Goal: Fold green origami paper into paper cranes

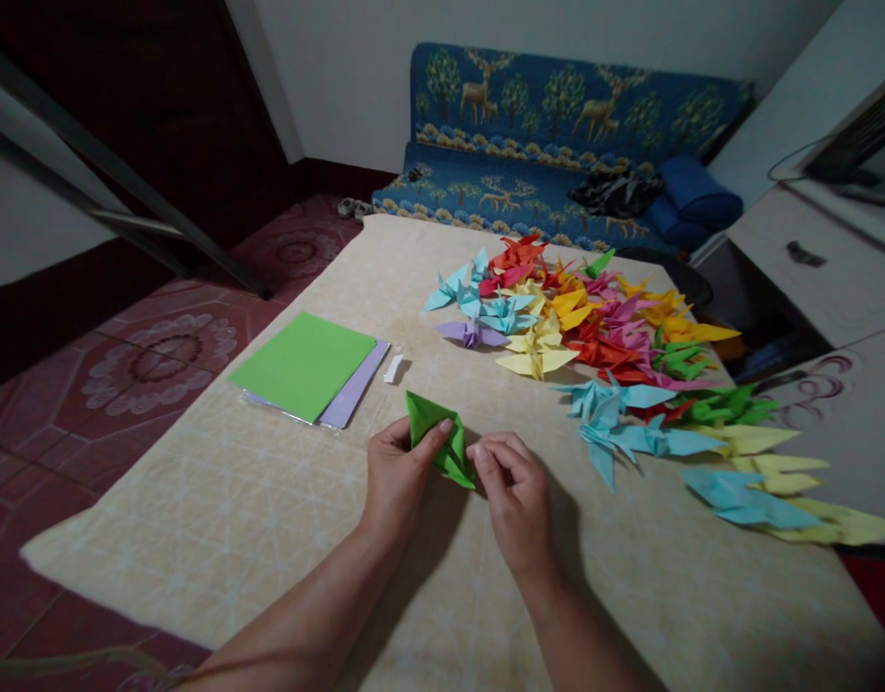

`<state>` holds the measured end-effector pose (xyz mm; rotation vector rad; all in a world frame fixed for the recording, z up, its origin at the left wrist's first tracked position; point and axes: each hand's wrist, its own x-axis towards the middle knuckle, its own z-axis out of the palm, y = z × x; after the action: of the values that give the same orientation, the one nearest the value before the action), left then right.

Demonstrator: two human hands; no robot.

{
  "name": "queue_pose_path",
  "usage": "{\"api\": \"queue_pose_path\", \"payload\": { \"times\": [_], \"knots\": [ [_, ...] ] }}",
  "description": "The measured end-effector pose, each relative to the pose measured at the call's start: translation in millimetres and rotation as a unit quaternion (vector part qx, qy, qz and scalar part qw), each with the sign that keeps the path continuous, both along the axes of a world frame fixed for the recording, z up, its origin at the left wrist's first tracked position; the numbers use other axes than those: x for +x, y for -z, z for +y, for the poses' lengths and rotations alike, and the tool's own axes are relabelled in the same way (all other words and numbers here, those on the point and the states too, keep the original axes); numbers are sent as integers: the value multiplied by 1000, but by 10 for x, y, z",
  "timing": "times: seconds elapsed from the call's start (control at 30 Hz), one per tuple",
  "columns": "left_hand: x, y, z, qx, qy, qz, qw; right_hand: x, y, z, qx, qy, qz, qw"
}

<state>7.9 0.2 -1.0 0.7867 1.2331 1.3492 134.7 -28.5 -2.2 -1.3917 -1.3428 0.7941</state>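
1. A piece of folded green paper [453, 450] is held just above a table [255, 529] covered in a pale, patterned cloth. Take this paper as the centre of the clock.
2. The person's left hand [405, 459], at 8 o'clock, grips the paper, its thumb pressed flat on top; the fingers beneath are mostly hidden.
3. The person's right hand [512, 481], at 4 o'clock, has its thumb and index finger drawn close together at the paper's right edge. Whether they pinch the paper, I cannot tell.
4. At 10 o'clock, a flat green sheet [308, 365] lies over a purple sheet [356, 384], which peeks out on its right.
5. At 11 o'clock, just beside those sheets, is a small white slip [394, 369].
6. From 12 round to just past 3 o'clock spreads a crowd of folded paper birds, among them a purple bird [471, 333], a yellow bird [535, 358] and several light blue ones.
7. Beyond the table, towards 1 o'clock, stands a blue sofa [514, 120] patterned with deer and trees.
8. At 2 o'clock is a white cabinet [788, 274].
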Motion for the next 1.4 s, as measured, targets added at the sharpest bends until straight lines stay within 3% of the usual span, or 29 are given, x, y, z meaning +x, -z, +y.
{"api": "queue_pose_path", "payload": {
  "times": [0.2,0.67,1.4],
  "knots": [
    [19,-14,0,-14,13,-51,999,-4,0,23,-55,7,94,994],
    [108,-19,-57,22,2,16,1000,-44,-24,69,-160,-1,285,945],
    [94,4,-33,11,-13,-49,999,5,-19,76,-195,-23,289,937]
  ]
}}
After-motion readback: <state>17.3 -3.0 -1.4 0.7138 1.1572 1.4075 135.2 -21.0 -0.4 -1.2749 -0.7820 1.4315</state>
